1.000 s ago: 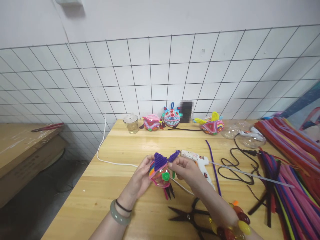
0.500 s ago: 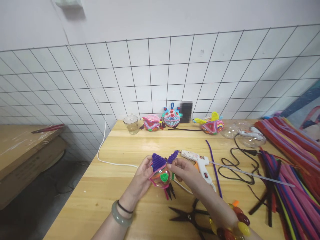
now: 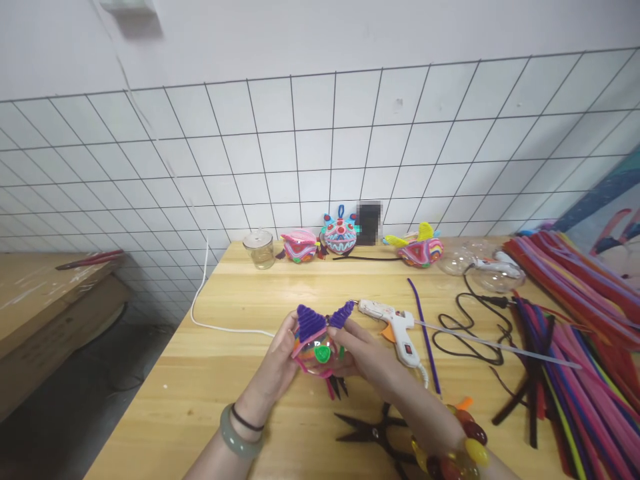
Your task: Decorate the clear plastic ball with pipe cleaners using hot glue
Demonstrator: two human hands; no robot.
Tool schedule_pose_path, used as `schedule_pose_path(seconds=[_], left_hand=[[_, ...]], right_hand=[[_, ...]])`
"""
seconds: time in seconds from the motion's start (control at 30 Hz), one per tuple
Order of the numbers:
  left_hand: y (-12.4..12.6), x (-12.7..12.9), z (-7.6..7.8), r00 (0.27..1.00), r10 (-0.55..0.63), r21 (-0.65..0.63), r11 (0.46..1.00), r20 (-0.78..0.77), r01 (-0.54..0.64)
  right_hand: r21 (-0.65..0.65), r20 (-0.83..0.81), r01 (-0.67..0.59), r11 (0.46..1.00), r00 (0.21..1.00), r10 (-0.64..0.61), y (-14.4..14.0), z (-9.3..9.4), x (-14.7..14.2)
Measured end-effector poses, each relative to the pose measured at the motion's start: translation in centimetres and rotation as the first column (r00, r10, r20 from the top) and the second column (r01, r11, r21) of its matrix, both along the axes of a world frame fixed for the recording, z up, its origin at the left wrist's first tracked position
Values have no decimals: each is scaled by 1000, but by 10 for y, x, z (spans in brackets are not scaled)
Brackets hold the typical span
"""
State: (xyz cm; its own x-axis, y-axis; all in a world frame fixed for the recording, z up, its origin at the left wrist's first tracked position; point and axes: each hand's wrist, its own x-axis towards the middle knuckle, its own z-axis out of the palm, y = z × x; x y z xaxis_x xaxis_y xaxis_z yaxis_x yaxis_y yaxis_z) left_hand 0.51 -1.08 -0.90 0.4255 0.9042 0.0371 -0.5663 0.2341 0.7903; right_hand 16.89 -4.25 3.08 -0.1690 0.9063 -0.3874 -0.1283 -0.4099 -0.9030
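I have both hands on the pipe-cleaner ornament (image 3: 316, 337), lifted just above the table (image 3: 240, 373) near its middle. My left hand (image 3: 280, 357) cups it from the left and from below, fingers closed round its body; my right hand (image 3: 363, 353) holds its right side, fingertips pinched at the base of the right purple ear (image 3: 341, 313). The left purple ear (image 3: 310, 322) stands free. To seat that ear well, I judge the left hand should hold the body steady while the right presses gently, so the coil keeps its shape. Whether glue sits under the ear I cannot tell from here. The glue gun (image 3: 395, 323) lies just right of my right hand, the scissors (image 3: 375, 432) nearer me.
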Motion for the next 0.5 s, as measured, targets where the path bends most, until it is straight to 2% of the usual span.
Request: schedule_pose_path(seconds=[0.1,0.23,0.37,0.5], left_hand=[[0,-1,-2,1000,-11,-18,1000,-26,10],[1,-2,-1,984,-22,18,1000,-174,26],[0,-1,2,957,-2,51,999,-289,18],[0,2,1,955,20,24,1000,-297,-13]], right_hand=[[42,-75,15,999,997,-12,1,0,-2],[165,-42,44,985,998,-38,4,-6,-3],[346,141,36,938,986,-90,4,-14,-2],[353,345,-9,935,931,-121,0,-16,-1]])
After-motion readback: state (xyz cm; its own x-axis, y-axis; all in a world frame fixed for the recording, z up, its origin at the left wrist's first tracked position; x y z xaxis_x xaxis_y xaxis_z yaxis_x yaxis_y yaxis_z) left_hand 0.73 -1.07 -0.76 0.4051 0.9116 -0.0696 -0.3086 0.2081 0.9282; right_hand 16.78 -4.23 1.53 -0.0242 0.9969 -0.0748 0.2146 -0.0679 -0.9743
